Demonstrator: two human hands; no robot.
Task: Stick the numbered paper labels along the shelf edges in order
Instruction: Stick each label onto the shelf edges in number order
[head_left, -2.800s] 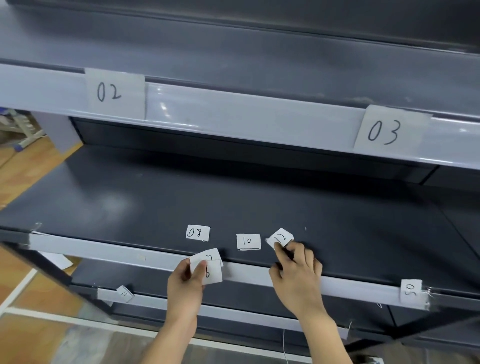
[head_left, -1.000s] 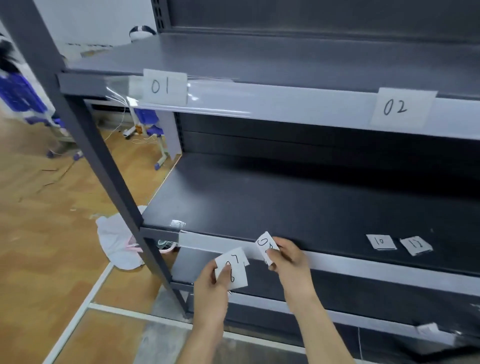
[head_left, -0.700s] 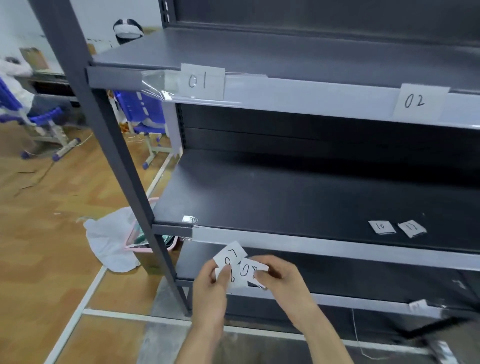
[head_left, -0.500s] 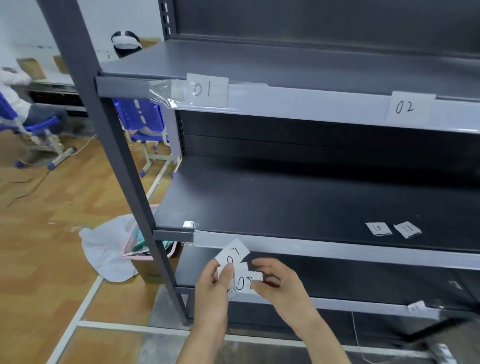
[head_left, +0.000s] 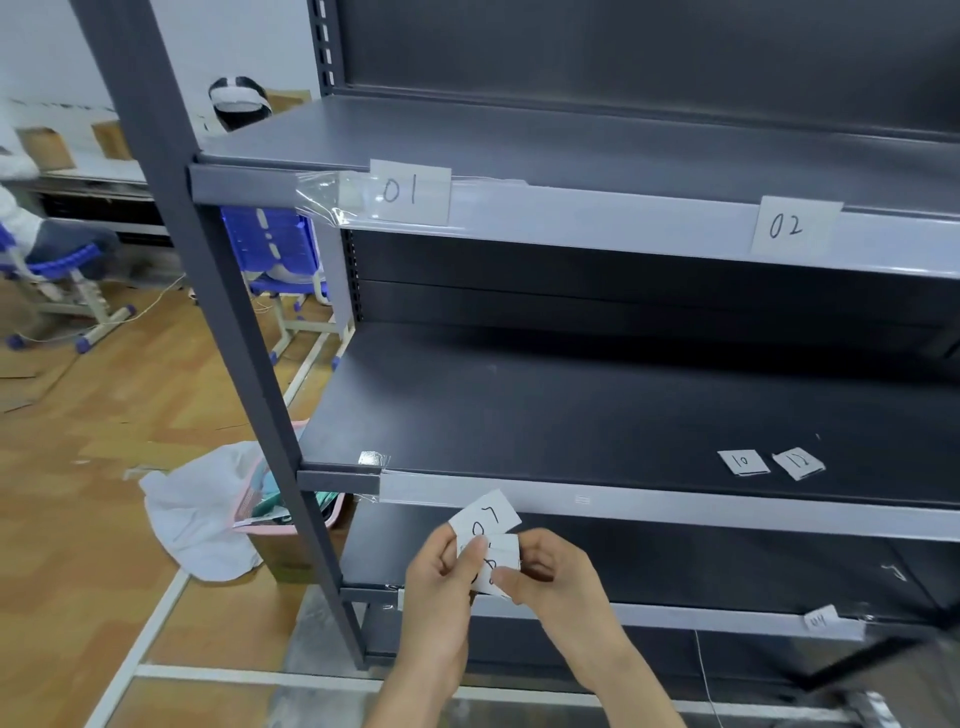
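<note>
— What has each grip got?

— The left hand (head_left: 441, 582) has thumb and fingers pressed together on a small fan of paper labels (head_left: 487, 540); the top one reads "07" (head_left: 484, 514). The right hand (head_left: 558, 579) pinches the lower slip (head_left: 498, 569) of that same bunch between thumb and forefinger, its writing mostly covered. Both hands sit just in front of the middle shelf edge (head_left: 675, 512), near its left end.

— How many slips in the bunch?

— Two show clearly; whether more lie underneath, I cannot tell.

— And the rest of the labels?

— Two lie loose on the middle shelf, side by side toward the right: "10" (head_left: 744, 461) and "12" (head_left: 798, 462). Two are stuck to the top shelf edge (head_left: 597, 213): "01" (head_left: 410, 192), under clear tape at the left, and "02" (head_left: 794, 227), well to its right. One more small label (head_left: 821, 619) is fixed on the lower shelf edge at the right; its number is too small to read.

— So, counted?

— Two hands, three shelf edges, five labels away from the hands.
</note>
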